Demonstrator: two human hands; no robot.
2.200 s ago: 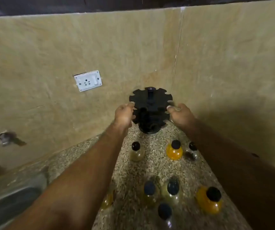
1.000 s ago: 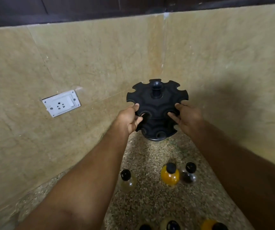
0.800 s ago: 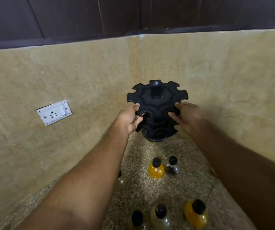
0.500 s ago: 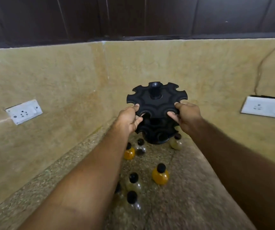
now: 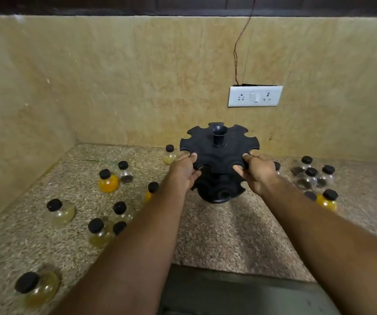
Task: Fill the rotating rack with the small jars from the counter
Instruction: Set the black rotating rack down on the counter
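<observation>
Black plastic, the rotating rack (image 5: 219,155) sits in the middle of the head view, gripped on both sides of its notched top disc. The left hand (image 5: 183,172) has its thumb on the disc's top and its fingers curled under the left edge, clamped on it; the right hand (image 5: 256,172) grips the right edge the same way, thumb on top and fingers tucked into a notch. Whether the rack's base touches the speckled stone counter (image 5: 228,235) or hangs just above it cannot be told. All the notches in sight are bare, with a short central post standing up from the disc.

Small round jars with black caps are scattered on the counter on both sides. To the left stand an orange-filled jar (image 5: 108,181), a clear jar with dark contents (image 5: 125,172) just beside it, a pale yellow jar (image 5: 61,212) and nearer ones, one (image 5: 35,287) close to the counter's front edge. Another jar (image 5: 151,192) is partly hidden behind the left forearm, and one (image 5: 169,154) stands near the back wall. To the right, a cluster of dark-filled jars (image 5: 311,176) and an orange one (image 5: 327,201) sit well apart from the rack. A white socket plate (image 5: 255,96) is on the beige wall, with a thin wire (image 5: 239,42) running upward.
</observation>
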